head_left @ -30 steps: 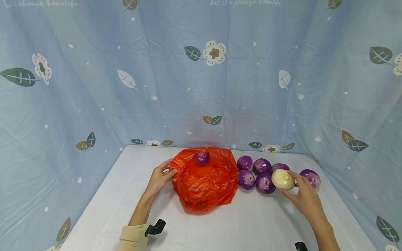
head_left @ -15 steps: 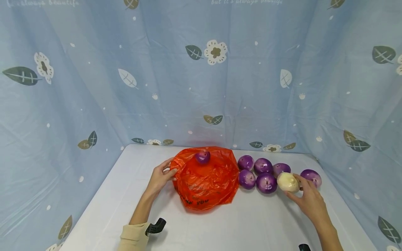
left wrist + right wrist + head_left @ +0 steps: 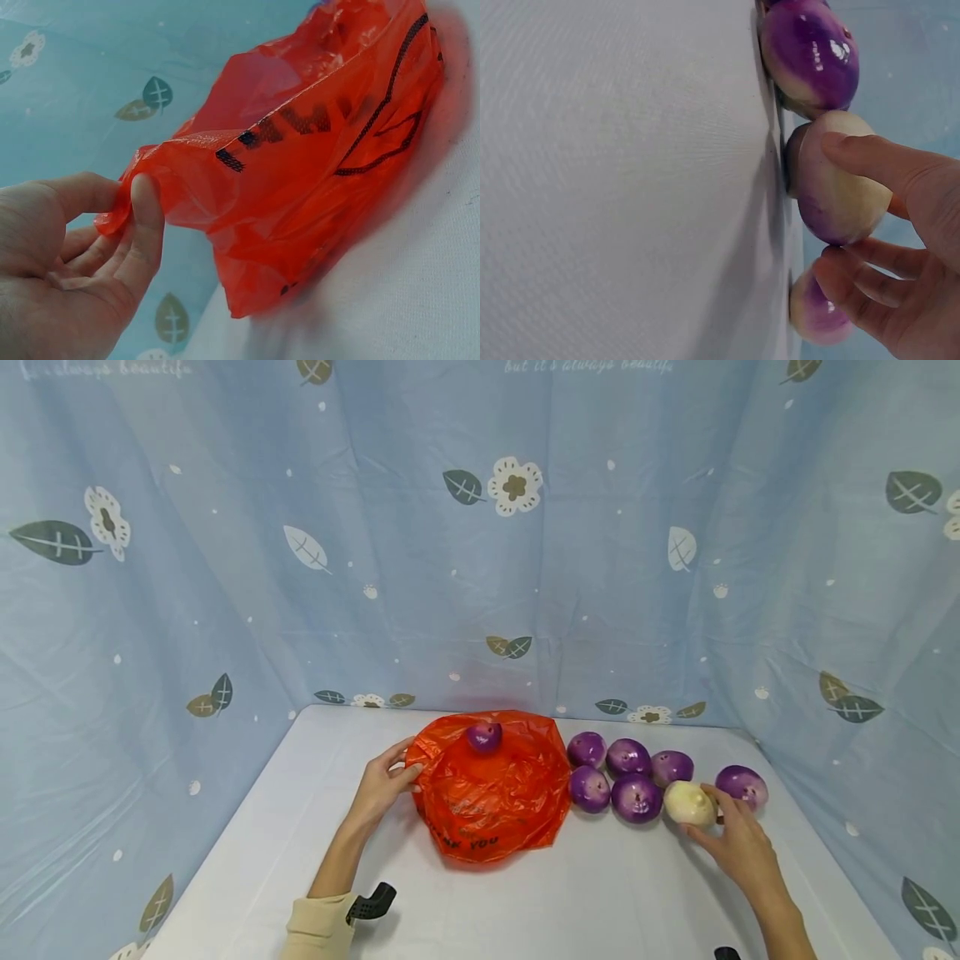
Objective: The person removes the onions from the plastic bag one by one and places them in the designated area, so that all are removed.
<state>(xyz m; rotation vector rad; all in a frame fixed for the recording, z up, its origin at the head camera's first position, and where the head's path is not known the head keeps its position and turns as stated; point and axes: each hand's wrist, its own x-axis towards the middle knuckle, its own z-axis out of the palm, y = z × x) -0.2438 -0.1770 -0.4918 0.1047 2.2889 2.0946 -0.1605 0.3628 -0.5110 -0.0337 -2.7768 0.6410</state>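
Note:
My left hand (image 3: 382, 789) pinches the left rim of a red plastic bag (image 3: 487, 814) between thumb and fingers, seen close up in the left wrist view. Inside the bag's open mouth sits one purple turnip (image 3: 484, 737). At the right my right hand (image 3: 742, 843) holds another turnip (image 3: 688, 803) by its side, its pale face toward the head camera and its purple side showing in the right wrist view. It is low over the white table, right beside the front-row purple turnip (image 3: 637, 798).
Several glossy purple turnips stand close together right of the bag, among them a back-row turnip (image 3: 628, 757). A lone turnip (image 3: 742, 787) stands further right, behind my right hand. A blue patterned curtain (image 3: 480, 568) surrounds the white table (image 3: 585, 893).
My right hand has moved slightly right and down with the pale-faced turnip, uncovering more of the purple one behind it. My left hand and the bag have stayed still.

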